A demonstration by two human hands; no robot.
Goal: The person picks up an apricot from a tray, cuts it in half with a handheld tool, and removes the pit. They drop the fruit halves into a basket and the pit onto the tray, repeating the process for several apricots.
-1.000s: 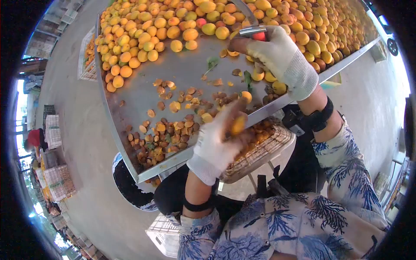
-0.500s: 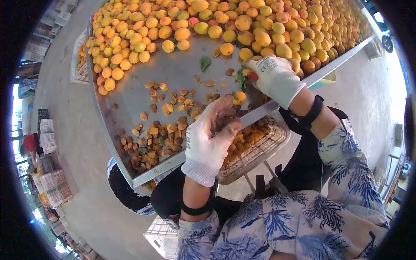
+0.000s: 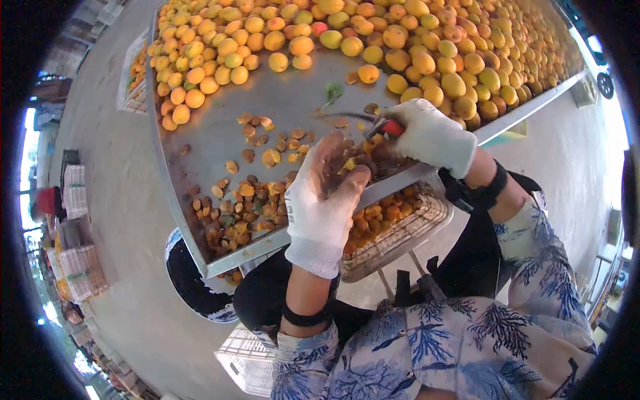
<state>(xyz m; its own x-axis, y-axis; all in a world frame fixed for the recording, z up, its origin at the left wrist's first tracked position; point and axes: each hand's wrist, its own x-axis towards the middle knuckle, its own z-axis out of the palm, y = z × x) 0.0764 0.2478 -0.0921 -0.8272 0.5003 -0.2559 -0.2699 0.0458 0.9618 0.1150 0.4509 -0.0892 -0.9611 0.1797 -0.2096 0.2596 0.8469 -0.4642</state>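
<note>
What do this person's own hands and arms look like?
The left hand and right hand wear white gloves, the left one showing small dark print. Each arm has a dark band, broader on the right; the pale sleeves carry blue branching patterns.

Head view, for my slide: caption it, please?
Right hand gripping a partly red tool, left hand nearby, over a metal tray of fruit.

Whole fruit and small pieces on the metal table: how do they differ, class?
The whole fruit are rounded and mostly yellow-orange; the small pieces are browner and irregular. The whole fruit crowd mainly the far side; most small pieces lie toward the near-left corner. Both lie on the metal table.
</note>
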